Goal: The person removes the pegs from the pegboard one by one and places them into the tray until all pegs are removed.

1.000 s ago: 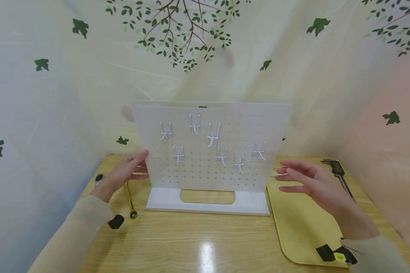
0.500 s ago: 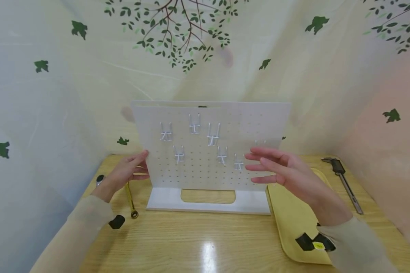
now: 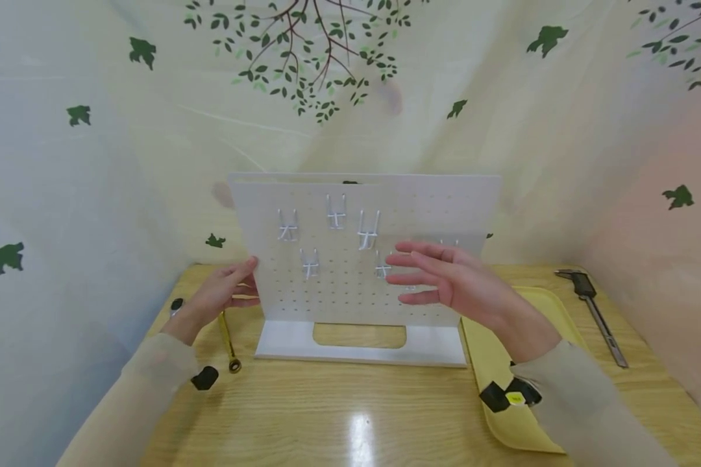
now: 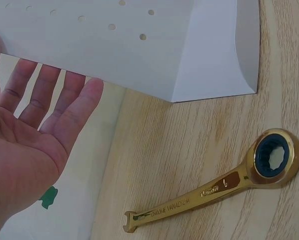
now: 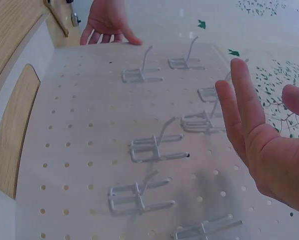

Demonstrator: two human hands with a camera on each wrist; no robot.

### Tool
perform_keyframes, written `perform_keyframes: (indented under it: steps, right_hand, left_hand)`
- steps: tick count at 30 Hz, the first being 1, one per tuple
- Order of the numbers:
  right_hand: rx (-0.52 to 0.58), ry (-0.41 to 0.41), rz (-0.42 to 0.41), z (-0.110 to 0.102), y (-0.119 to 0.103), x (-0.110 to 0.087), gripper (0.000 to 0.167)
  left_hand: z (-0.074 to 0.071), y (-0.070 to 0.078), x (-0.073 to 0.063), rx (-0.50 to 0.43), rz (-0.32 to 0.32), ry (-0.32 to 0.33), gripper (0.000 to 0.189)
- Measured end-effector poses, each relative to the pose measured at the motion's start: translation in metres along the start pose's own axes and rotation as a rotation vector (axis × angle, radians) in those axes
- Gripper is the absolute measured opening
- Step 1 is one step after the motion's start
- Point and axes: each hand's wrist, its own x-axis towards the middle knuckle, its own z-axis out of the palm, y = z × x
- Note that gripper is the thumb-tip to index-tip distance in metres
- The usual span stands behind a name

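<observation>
A white pegboard (image 3: 339, 285) stands upright on its white base, with several metal hooks (image 3: 367, 235) fixed in its holes. My left hand (image 3: 224, 288) grips its left edge, thumb at the front and the other fingers behind, as the left wrist view shows. In front of the right half hovers my right hand (image 3: 444, 275), fingers spread and holding nothing; it hides some of the hooks in the head view. Below the left hand lies a gold ratchet wrench (image 4: 204, 195) on the table.
A yellow tray (image 3: 502, 428) lies right of the pegboard, partly under the right forearm. Beyond it is a digital caliper (image 3: 598, 318). A small dark-topped metal piece (image 3: 176, 305) sits by the left wrist. Leaf-printed cloth (image 3: 339, 143) hangs behind and at the sides.
My right hand has moved left and slightly up, from beside the pegboard over the tray to in front of the hooks. The left hand stays on the pegboard's edge.
</observation>
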Motion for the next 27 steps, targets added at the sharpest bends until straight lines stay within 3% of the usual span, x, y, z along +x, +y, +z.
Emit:
perform_keyframes:
  steps: [13, 21, 27]
  right_hand:
    - [0.18, -0.005, 0.086, 0.016, 0.001, 0.034, 0.049]
    - [0.267, 0.031, 0.136, 0.024, 0.008, 0.049, 0.026]
    - [0.274, 0.032, 0.146, 0.028, 0.006, 0.06, 0.042]
  left_hand:
    - [0.002, -0.001, 0.001, -0.003, 0.003, -0.028, 0.074]
    - [0.004, -0.004, 0.001, -0.035, -0.006, -0.029, 0.074]
    - [-0.001, -0.002, 0.002, -0.032, 0.004, -0.032, 0.072]
